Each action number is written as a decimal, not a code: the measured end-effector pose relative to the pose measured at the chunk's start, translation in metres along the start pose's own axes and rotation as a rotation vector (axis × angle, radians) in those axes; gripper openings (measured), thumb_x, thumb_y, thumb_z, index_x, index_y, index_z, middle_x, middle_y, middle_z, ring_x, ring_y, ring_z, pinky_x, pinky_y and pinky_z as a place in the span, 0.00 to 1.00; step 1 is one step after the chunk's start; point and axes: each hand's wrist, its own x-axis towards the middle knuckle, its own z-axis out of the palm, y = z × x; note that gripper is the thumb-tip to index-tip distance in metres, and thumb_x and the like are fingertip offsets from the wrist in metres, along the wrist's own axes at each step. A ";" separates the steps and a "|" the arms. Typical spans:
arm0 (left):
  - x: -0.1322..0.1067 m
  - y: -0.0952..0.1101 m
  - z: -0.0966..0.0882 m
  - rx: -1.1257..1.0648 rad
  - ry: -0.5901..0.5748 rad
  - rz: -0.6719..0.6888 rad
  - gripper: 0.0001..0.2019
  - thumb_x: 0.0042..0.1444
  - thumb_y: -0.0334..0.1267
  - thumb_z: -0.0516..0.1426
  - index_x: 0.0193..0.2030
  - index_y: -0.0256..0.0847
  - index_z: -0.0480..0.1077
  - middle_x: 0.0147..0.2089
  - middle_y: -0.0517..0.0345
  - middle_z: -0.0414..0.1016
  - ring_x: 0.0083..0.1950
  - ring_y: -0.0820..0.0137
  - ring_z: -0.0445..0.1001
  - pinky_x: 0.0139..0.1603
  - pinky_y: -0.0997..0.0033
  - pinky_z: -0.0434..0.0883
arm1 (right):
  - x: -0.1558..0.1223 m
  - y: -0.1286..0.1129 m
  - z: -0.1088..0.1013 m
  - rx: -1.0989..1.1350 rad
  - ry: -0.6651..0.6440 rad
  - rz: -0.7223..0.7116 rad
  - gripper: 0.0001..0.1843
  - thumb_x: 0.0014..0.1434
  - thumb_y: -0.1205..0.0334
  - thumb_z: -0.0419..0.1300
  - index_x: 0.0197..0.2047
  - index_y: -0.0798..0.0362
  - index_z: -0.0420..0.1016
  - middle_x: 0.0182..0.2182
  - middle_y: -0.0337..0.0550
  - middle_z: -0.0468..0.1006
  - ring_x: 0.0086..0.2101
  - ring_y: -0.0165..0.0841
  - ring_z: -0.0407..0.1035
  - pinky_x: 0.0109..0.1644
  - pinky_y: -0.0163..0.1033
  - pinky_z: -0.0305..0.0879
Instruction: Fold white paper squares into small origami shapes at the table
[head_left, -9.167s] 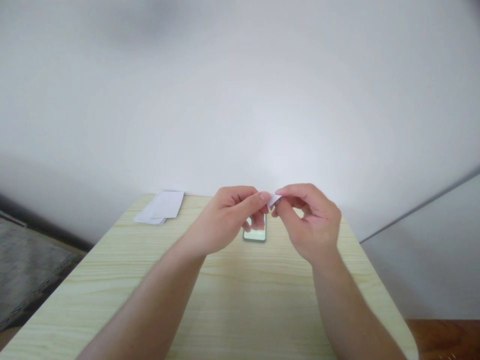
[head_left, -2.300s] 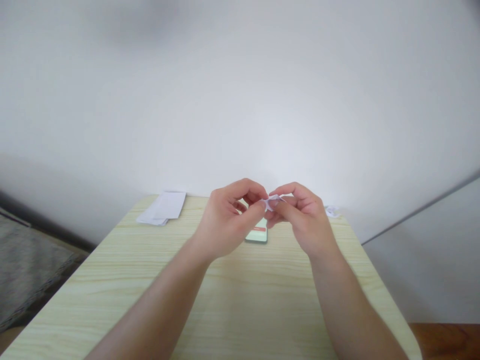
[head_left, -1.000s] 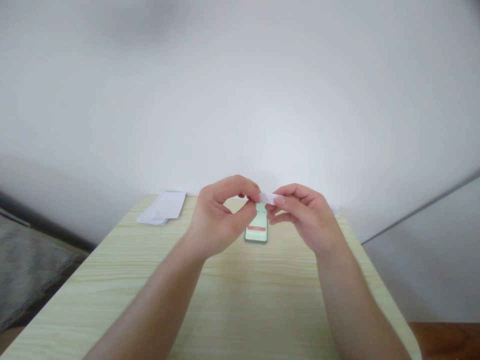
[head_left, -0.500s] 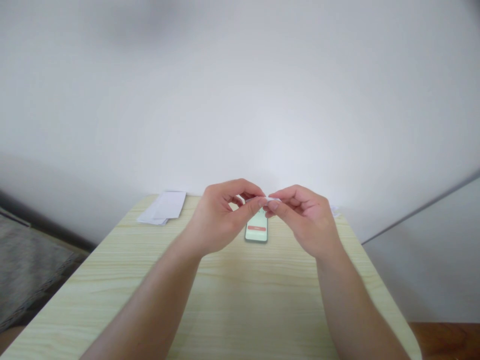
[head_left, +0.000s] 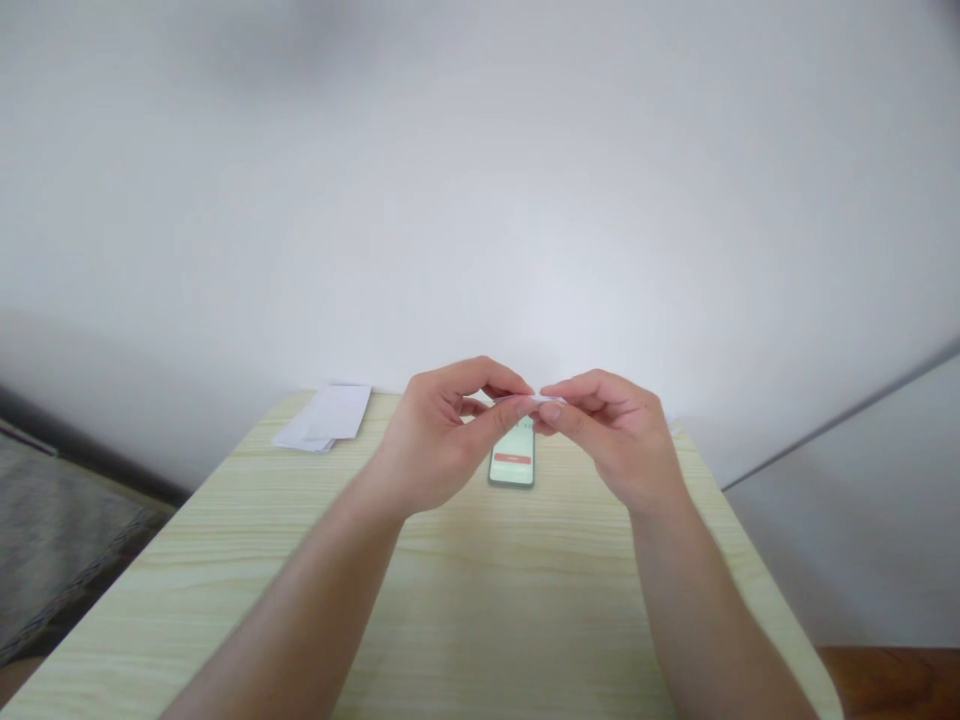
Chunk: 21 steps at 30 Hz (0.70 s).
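Between my two hands is a small piece of white paper (head_left: pixel 547 399), seen nearly edge-on and mostly covered by fingers. My left hand (head_left: pixel 450 435) pinches its left part between thumb and fingers. The right part is pinched the same way by my right hand (head_left: pixel 619 435), thumb tip close to the left thumb. Below and behind the fingers a phone (head_left: pixel 512 472) lies on the table, its lit screen showing a red bar; its upper part is hidden by my hands.
A loose stack of white paper sheets (head_left: pixel 326 415) lies at the table's back left. The pale wood-grain table (head_left: pixel 525 600) meets a white wall (head_left: pixel 480 200). Something white (head_left: pixel 673 424) shows slightly behind my right hand. A grey surface is beyond the left edge.
My right hand has shifted very slightly, its fingertips a little to the right. Both hands keep their pinch on the paper.
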 end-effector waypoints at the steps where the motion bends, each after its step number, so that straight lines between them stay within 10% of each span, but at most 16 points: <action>1: 0.000 0.000 0.000 -0.013 0.004 0.000 0.08 0.60 0.43 0.65 0.40 0.41 0.79 0.39 0.52 0.83 0.41 0.65 0.79 0.36 0.69 0.75 | 0.000 -0.001 -0.001 -0.002 0.003 0.002 0.11 0.58 0.53 0.72 0.41 0.49 0.83 0.34 0.42 0.86 0.36 0.36 0.81 0.44 0.47 0.79; 21: -0.001 0.003 0.006 -0.033 0.065 0.038 0.05 0.61 0.40 0.65 0.40 0.41 0.79 0.38 0.54 0.82 0.40 0.66 0.79 0.39 0.67 0.76 | -0.005 0.000 0.006 -0.159 0.135 -0.192 0.06 0.65 0.56 0.67 0.42 0.48 0.82 0.35 0.41 0.85 0.38 0.37 0.80 0.46 0.44 0.76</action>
